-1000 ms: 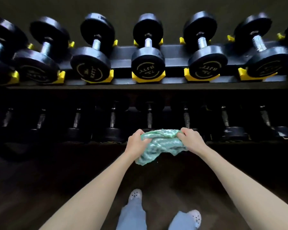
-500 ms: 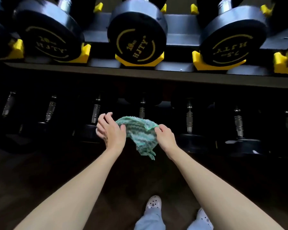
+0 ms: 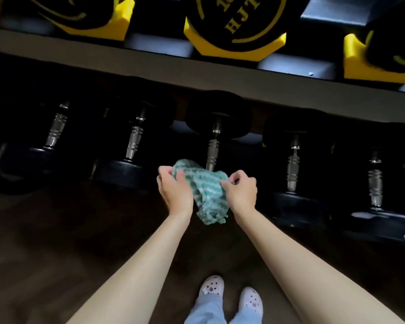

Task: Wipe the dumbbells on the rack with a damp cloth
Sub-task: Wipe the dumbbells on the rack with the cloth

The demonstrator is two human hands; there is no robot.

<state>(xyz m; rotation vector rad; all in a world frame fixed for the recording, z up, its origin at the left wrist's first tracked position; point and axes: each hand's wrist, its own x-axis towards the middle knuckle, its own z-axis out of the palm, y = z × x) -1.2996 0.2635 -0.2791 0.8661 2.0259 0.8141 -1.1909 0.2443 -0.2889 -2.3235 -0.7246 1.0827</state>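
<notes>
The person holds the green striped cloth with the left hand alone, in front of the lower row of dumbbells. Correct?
No: the head view shows both the left hand and the right hand holding the cloth, in front of the lower row of dumbbells.

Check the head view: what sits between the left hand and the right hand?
The green cloth, bunched up; the left hand and right hand each grip a side of it. This shows in the head view.
</notes>
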